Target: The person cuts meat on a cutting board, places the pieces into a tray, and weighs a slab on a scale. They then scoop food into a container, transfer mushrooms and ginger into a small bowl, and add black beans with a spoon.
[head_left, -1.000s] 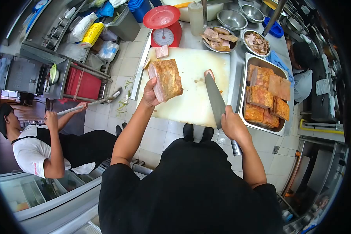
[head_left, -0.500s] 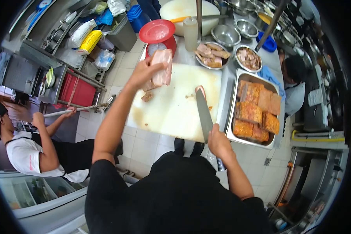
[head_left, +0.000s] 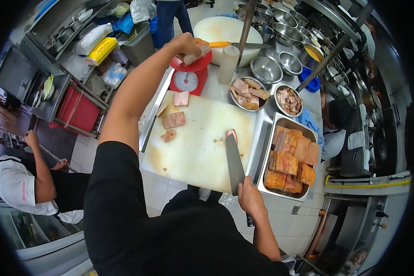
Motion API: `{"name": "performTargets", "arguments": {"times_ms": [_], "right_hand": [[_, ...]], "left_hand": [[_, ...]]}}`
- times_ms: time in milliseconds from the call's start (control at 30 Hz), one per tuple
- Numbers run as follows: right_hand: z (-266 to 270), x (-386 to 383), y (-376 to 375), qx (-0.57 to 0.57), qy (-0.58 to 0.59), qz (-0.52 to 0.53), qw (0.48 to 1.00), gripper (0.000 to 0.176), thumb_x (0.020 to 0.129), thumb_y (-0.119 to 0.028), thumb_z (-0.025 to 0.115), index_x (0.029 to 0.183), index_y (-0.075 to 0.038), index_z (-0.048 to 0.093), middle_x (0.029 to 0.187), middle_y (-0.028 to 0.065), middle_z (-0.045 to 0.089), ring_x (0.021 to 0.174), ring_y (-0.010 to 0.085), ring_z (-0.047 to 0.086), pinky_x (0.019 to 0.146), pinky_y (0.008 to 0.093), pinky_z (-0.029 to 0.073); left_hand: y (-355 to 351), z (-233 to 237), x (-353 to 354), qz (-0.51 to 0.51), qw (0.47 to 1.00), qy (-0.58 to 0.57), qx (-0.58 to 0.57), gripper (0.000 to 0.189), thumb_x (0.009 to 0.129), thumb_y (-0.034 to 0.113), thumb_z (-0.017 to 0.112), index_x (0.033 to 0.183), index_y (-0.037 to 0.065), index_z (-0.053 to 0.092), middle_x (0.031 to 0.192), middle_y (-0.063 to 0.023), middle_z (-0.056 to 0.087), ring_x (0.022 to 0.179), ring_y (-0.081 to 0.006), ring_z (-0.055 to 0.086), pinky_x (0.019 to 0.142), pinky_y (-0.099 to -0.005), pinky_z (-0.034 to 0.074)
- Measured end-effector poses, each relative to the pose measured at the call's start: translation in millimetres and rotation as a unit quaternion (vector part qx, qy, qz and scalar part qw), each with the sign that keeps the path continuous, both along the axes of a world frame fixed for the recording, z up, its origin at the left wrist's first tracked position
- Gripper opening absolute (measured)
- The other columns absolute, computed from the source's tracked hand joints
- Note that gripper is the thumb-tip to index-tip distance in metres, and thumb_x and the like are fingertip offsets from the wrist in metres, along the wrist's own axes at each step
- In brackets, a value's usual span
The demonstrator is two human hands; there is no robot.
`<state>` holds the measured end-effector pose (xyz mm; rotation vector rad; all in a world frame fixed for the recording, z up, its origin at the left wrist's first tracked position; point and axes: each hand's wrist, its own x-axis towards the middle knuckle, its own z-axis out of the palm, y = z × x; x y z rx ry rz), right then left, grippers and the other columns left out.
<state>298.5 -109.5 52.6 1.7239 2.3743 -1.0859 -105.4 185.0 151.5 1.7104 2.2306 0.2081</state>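
Head view: the near edge of a white rectangular plastic cutting board (head_left: 195,152) is set toward the near edge of a stainless-steel desk (head_left: 263,105), with pale floor tiles (head_left: 152,193) seen just past it. Beyond the board's far-left corner, a thick slab of browned, layered meat (head_left: 195,56) is gripped by the fingers of the left hand (head_left: 184,45) over the red round pan of a weighing scale (head_left: 201,79); whether the pan is touched cannot be told. At the board's right side, a broad steel knife with a dark handle (head_left: 235,168) is held in the closed fingers of the right hand (head_left: 252,198), its blade laid across the near-right corner. Between the knife and the pinkish meat chunks (head_left: 174,120) at the far-left corner, a wide stretch of board is left. Along the desk's right side, a deep rectangular steel tray (head_left: 265,156) is filled with browned slabs (head_left: 284,163). Toward the far edge, steel bowls (head_left: 266,69) and a translucent squeeze bottle (head_left: 228,64) are placed. To the left, a person in a white shirt (head_left: 14,186) is seen.
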Motion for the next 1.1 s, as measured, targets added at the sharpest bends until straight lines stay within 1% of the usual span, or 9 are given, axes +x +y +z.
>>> {"name": "performTargets", "arguments": {"times_ms": [233, 333, 500, 533, 600, 700, 900, 967, 1100], "right_hand": [[5.6, -8.3, -1.4, -0.012, -0.042, -0.014, 0.999, 0.023, 0.096, -0.018, 0.043, 0.099, 0.005, 0.038, 0.069, 0.0338, 0.059, 0.067, 0.0507, 0.059, 0.064, 0.0554, 0.046], [7.9, -10.8, -1.4, -0.008, -0.057, -0.025, 0.998, 0.023, 0.095, -0.018, 0.044, 0.099, 0.004, 0.039, 0.071, 0.0344, 0.059, 0.069, 0.0513, 0.059, 0.065, 0.0556, 0.046], [4.4, -14.4, -4.8, 0.011, -0.061, -0.027, 0.998, 0.025, 0.095, -0.019, 0.046, 0.099, 0.004, 0.039, 0.072, 0.0345, 0.059, 0.07, 0.0519, 0.059, 0.065, 0.0561, 0.046], [4.3, -15.8, -5.7, 0.011, -0.066, -0.024, 0.997, 0.025, 0.095, -0.019, 0.046, 0.099, 0.004, 0.039, 0.072, 0.0345, 0.059, 0.07, 0.0519, 0.059, 0.065, 0.0561, 0.046], [5.1, -18.7, -6.4, 0.013, -0.082, -0.031, 0.996, 0.023, 0.094, -0.018, 0.047, 0.097, 0.003, 0.039, 0.074, 0.0348, 0.058, 0.072, 0.052, 0.057, 0.064, 0.0553, 0.045], [7.2, -22.5, -7.7, 0.022, -0.087, -0.03, 0.996, 0.023, 0.094, -0.017, 0.048, 0.097, 0.003, 0.039, 0.073, 0.0346, 0.058, 0.071, 0.0521, 0.057, 0.062, 0.0556, 0.045], [6.7, -30.0, -12.4, 0.047, -0.098, -0.018, 0.994, 0.021, 0.093, -0.016, 0.048, 0.095, 0.003, 0.038, 0.071, 0.0342, 0.057, 0.069, 0.0514, 0.058, 0.059, 0.0549, 0.046], [5.2, -30.8, -13.4, 0.048, -0.097, -0.014, 0.994, 0.021, 0.093, -0.015, 0.048, 0.095, 0.003, 0.038, 0.07, 0.034, 0.057, 0.068, 0.0511, 0.058, 0.059, 0.0547, 0.046], [2.4, -30.4, -14.0, 0.057, -0.106, -0.017, 0.993, 0.021, 0.093, -0.015, 0.047, 0.095, 0.003, 0.039, 0.069, 0.034, 0.057, 0.066, 0.0509, 0.058, 0.058, 0.0549, 0.046]], "left_hand": [[0.5, -9.6, -7.0, 0.007, 0.999, -0.011, -0.045, 0.061, 0.056, 0.038, 0.077, 0.098, -0.005, 0.068, 0.095, -0.0189, 0.069, 0.076, -0.0249, 0.069, 0.066, -0.0303, 0.056], [4.7, -18.2, -11.4, -0.018, 1.0, 0.018, 0.0, 0.066, 0.055, 0.04, 0.078, 0.102, -0.005, 0.066, 0.1, -0.0205, 0.068, 0.081, -0.0272, 0.069, 0.071, -0.0303, 0.056], [9.8, -34.9, -19.4, -0.067, 0.995, 0.069, 0.031, 0.08, 0.054, 0.057, 0.074, 0.106, -0.005, 0.065, 0.103, -0.0214, 0.066, 0.1, -0.0309, 0.063, 0.085, -0.0341, 0.051], [10.3, -42.9, -22.4, -0.064, 0.995, 0.064, 0.031, 0.08, 0.054, 0.057, 0.074, 0.106, -0.005, 0.065, 0.103, -0.0214, 0.066, 0.1, -0.0309, 0.063, 0.085, -0.0341, 0.051], [10.1, -51.6, -25.8, -0.075, 0.984, 0.063, 0.146, 0.093, 0.053, 0.073, 0.068, 0.093, -0.01, 0.067, 0.101, -0.0286, 0.064, 0.092, -0.036, 0.065, 0.079, -0.0379, 0.052], [11.1, -49.3, -25.1, -0.066, 0.985, 0.053, 0.148, 0.102, 0.052, 0.079, 0.066, 0.1, -0.011, 0.064, 0.107, -0.0309, 0.06, 0.095, -0.0402, 0.063, 0.083, -0.0398, 0.052], [5.2, -27.9, -38.4, -0.069, 0.983, 0.013, 0.17, 0.107, 0.057, 0.08, 0.066, 0.108, -0.014, 0.058, 0.107, -0.0314, 0.06, 0.098, -0.0395, 0.063, 0.085, -0.0403, 0.052], [2.9, -24.4, -41.8, -0.057, 0.981, 0.007, 0.185, 0.108, 0.056, 0.081, 0.066, 0.106, -0.014, 0.059, 0.106, -0.0303, 0.062, 0.093, -0.0379, 0.065, 0.079, -0.0384, 0.054], [1.0, -18.7, -44.0, -0.072, 0.993, -0.017, 0.091, 0.098, 0.057, 0.072, 0.071, 0.108, -0.011, 0.061, 0.102, -0.0258, 0.065, 0.092, -0.0332, 0.066, 0.08, -0.0378, 0.054]]}}
